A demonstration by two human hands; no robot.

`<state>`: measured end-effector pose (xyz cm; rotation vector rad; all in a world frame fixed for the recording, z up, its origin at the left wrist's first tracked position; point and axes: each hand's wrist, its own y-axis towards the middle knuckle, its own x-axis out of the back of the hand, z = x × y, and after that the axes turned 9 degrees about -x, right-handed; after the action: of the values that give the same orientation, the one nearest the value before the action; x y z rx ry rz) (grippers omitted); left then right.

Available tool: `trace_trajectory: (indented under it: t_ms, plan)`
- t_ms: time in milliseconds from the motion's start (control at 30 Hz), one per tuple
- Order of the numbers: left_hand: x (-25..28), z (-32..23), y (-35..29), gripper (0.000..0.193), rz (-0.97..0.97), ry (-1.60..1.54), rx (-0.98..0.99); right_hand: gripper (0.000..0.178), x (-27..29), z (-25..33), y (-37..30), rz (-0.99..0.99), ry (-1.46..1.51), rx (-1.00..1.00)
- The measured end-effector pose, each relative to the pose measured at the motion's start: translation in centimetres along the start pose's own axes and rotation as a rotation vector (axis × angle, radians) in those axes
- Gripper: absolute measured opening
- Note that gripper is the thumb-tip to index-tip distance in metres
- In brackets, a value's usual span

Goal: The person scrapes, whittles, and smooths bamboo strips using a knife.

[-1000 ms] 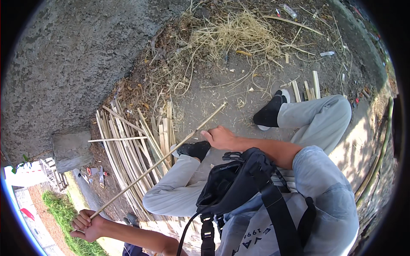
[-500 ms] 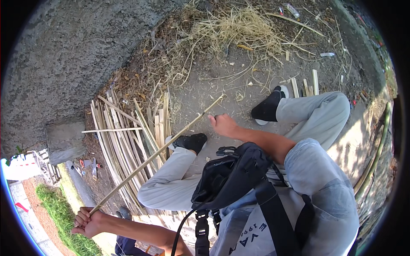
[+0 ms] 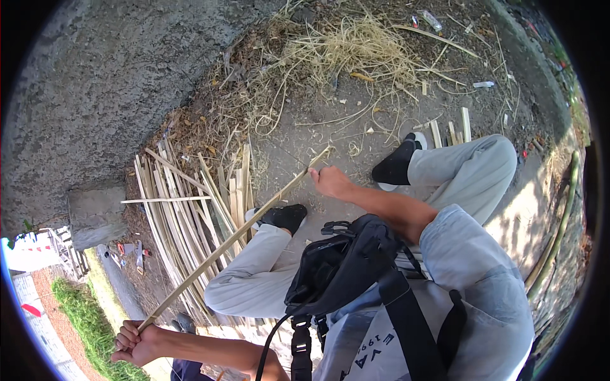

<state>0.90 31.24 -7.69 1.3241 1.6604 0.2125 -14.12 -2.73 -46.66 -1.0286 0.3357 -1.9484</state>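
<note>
A long, narrow bamboo strip slants across my front, from the lower left up to the middle of the view. Its near end is in the closed fist of my left hand, out past my left knee. Near the strip's far end, my right hand is closed, with the thumb up against the strip. A thin dark line shows by that thumb, perhaps the edge of a blade; whatever the fingers hold is mostly hidden. The strip passes over my left shin and over several more strips on the ground.
Many split bamboo strips lie on the left. A heap of curly shavings is at the far side, with short pieces beyond my right foot. A concrete wall rises at upper left. A black bag hangs at my chest.
My left hand has moved slightly right with the strip's near end. My right hand has shifted slightly up and left, so the thumb now meets the strip.
</note>
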Motion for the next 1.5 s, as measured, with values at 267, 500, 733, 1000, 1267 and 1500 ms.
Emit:
trace_trajectory:
  t_ms: [267,500,733,1000,1267,1500]
  plan:
    - [-0.3,-1.6,0.8,0.047,-0.034,-0.034,-0.045,0.060,-0.2,0.5,-3.6,0.048,0.052,0.226]
    - [-0.4,-0.1,1.2,0.046,0.018,0.033,-0.032,0.058,-1.3,-1.0,-0.8,-0.015,0.032,0.081]
    - [-0.2,1.4,1.7,0.042,-0.142,0.233,-0.150,0.052,-2.6,-3.1,0.7,-0.044,0.051,0.180]
    - [4.7,0.1,3.8,0.040,0.327,-0.240,0.156,0.055,1.9,2.4,-3.9,0.149,-0.037,0.139]
    - [-2.8,-1.4,-1.1,0.042,0.294,-0.127,0.079,0.055,0.7,-3.2,-0.5,0.012,-0.116,0.065]
    - [-4.2,-2.9,-1.7,0.045,0.337,-0.151,0.004,0.053,1.7,3.5,-4.6,0.120,0.040,0.297]
